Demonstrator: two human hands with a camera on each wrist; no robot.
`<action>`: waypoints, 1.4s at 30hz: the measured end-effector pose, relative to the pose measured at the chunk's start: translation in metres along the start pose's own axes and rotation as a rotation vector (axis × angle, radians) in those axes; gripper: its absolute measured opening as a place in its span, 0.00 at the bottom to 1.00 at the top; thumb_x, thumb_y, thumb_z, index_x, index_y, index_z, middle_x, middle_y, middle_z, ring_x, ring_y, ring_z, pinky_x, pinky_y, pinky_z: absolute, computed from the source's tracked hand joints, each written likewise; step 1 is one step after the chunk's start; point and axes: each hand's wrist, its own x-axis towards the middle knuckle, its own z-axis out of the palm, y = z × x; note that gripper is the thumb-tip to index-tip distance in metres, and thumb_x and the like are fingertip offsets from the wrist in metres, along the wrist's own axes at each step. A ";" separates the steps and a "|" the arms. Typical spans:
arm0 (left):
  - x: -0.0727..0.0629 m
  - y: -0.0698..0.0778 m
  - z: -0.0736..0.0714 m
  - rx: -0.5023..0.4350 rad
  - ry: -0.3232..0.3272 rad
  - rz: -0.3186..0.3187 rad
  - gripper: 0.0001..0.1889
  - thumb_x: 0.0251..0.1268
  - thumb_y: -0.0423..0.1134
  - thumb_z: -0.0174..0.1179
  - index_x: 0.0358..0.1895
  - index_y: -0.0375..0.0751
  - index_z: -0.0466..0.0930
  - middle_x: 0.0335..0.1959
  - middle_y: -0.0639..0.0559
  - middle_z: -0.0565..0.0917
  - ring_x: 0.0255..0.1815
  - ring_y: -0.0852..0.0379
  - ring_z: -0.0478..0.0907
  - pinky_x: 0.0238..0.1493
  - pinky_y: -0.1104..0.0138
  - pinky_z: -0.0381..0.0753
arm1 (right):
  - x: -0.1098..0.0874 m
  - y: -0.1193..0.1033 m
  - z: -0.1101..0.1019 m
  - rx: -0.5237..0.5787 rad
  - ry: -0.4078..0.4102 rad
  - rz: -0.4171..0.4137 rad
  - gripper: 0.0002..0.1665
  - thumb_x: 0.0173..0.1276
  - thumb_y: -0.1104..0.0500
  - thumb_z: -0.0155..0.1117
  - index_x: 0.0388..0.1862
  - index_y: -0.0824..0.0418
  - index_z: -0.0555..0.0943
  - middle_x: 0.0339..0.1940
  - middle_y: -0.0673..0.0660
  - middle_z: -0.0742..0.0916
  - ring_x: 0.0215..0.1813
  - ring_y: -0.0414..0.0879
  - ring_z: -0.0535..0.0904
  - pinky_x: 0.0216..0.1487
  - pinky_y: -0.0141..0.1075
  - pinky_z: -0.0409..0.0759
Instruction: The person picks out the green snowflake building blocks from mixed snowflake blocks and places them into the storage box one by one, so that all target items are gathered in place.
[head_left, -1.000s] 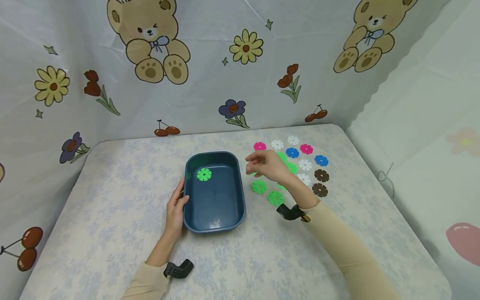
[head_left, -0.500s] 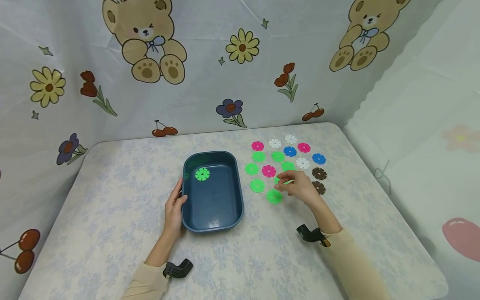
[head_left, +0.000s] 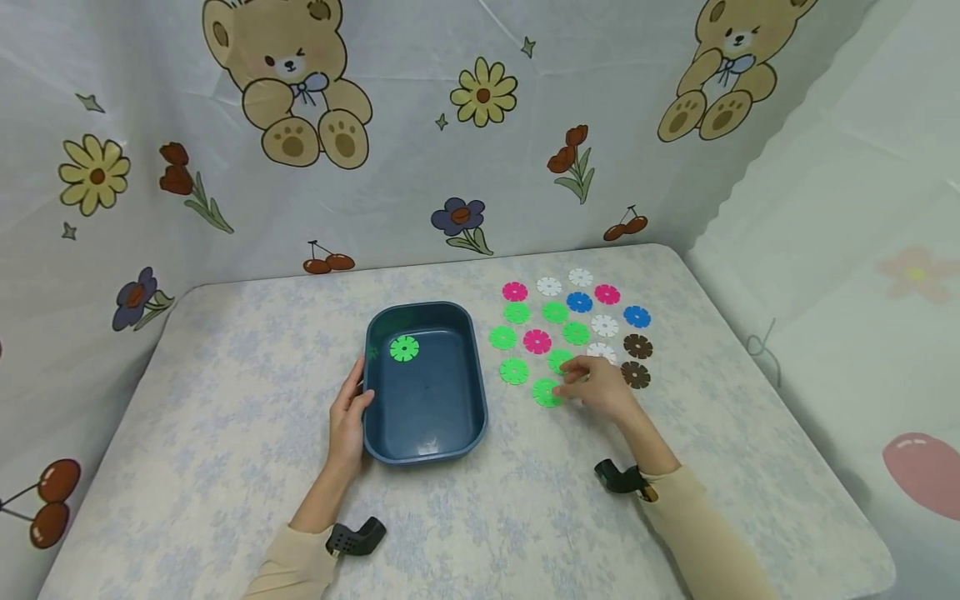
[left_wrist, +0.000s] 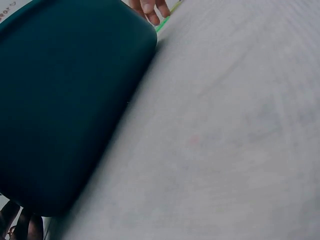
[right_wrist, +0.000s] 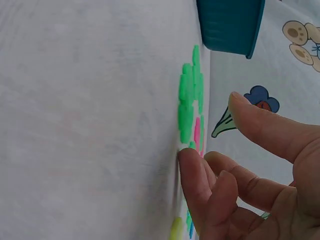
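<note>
A dark blue-green plastic tray (head_left: pixel 426 417) rests on the table with one green notched disc (head_left: pixel 404 348) inside it. My left hand (head_left: pixel 347 425) holds the tray's left side, thumb at the rim and fingers along the outer wall; in the left wrist view its fingertips (left_wrist: pixel 22 222) show at the tray's corner. My right hand (head_left: pixel 600 390) is over the loose discs, fingertips at the nearest green disc (head_left: pixel 547 392). In the right wrist view the thumb (right_wrist: pixel 260 125) stands apart from the bent fingers, with nothing between them.
Several flat notched discs lie right of the tray: green ones, pink ones such as the pink disc (head_left: pixel 537 342), white ones, blue discs (head_left: pixel 637 317) and brown discs (head_left: pixel 636 375). A printed cloth (head_left: pixel 405 100) hangs behind the table (head_left: pixel 247 358).
My right hand has come away from beside the tray, moving right and toward me, then lowered to the front green discs. The left hand and tray stay in place.
</note>
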 end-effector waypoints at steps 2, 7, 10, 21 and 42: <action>0.000 0.000 0.000 0.001 -0.001 0.003 0.28 0.76 0.32 0.41 0.77 0.48 0.55 0.78 0.52 0.58 0.64 0.57 0.62 0.58 0.78 0.61 | 0.000 0.002 0.003 -0.023 0.014 0.001 0.27 0.58 0.55 0.74 0.54 0.66 0.81 0.44 0.61 0.86 0.42 0.49 0.81 0.40 0.36 0.77; 0.000 0.000 0.000 0.001 0.005 -0.003 0.28 0.76 0.32 0.41 0.77 0.48 0.56 0.78 0.53 0.58 0.63 0.60 0.63 0.58 0.78 0.61 | 0.002 0.003 0.011 -0.108 0.033 -0.020 0.26 0.51 0.54 0.78 0.47 0.64 0.84 0.40 0.58 0.85 0.41 0.49 0.78 0.40 0.37 0.75; 0.000 0.000 0.000 0.006 0.006 -0.009 0.28 0.76 0.32 0.41 0.77 0.49 0.55 0.78 0.53 0.58 0.63 0.61 0.63 0.58 0.78 0.61 | 0.004 0.002 0.015 -0.184 0.047 -0.025 0.25 0.49 0.54 0.79 0.44 0.63 0.84 0.37 0.56 0.84 0.38 0.47 0.76 0.38 0.36 0.72; 0.000 0.001 -0.001 0.004 -0.004 0.011 0.28 0.76 0.32 0.41 0.77 0.50 0.56 0.78 0.51 0.57 0.63 0.61 0.63 0.58 0.78 0.61 | 0.004 -0.005 0.016 -0.228 0.063 -0.031 0.22 0.49 0.59 0.78 0.41 0.64 0.79 0.35 0.56 0.82 0.35 0.47 0.75 0.36 0.37 0.72; 0.000 0.000 -0.001 0.008 -0.008 -0.003 0.28 0.77 0.33 0.41 0.78 0.50 0.55 0.78 0.53 0.57 0.65 0.58 0.62 0.59 0.79 0.61 | 0.009 -0.015 -0.003 0.207 -0.051 -0.094 0.14 0.66 0.69 0.61 0.50 0.72 0.78 0.34 0.62 0.81 0.33 0.55 0.86 0.34 0.40 0.84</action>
